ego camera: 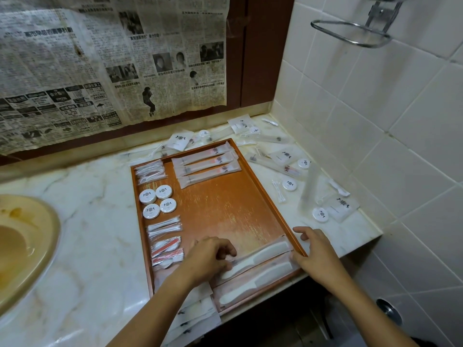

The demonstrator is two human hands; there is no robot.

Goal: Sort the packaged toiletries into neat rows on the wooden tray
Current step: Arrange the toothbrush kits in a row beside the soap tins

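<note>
Tray [250,209], wooden, sits on marble counter [95,221], far-right of sink [27,246]. L hand [213,256] pinches handle end of upper packaged comb [258,259] at tray's near edge; R hand [313,249] loosely open, fingers on tray's right rim by comb's other end. Second comb [255,281] lies just nearer. Left column: floss picks [151,171], four round soaps [158,201], cotton swabs [164,229]. Far row: toothbrush packs [206,164]. Loose packets [288,156] scattered on counter, right and far of tray.

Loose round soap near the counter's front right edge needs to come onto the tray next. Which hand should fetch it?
Probably the right hand. It sits at the tray's right rim, nearest that round soap on the counter. The left hand presses the upper comb packet and would have to cross over.
</note>
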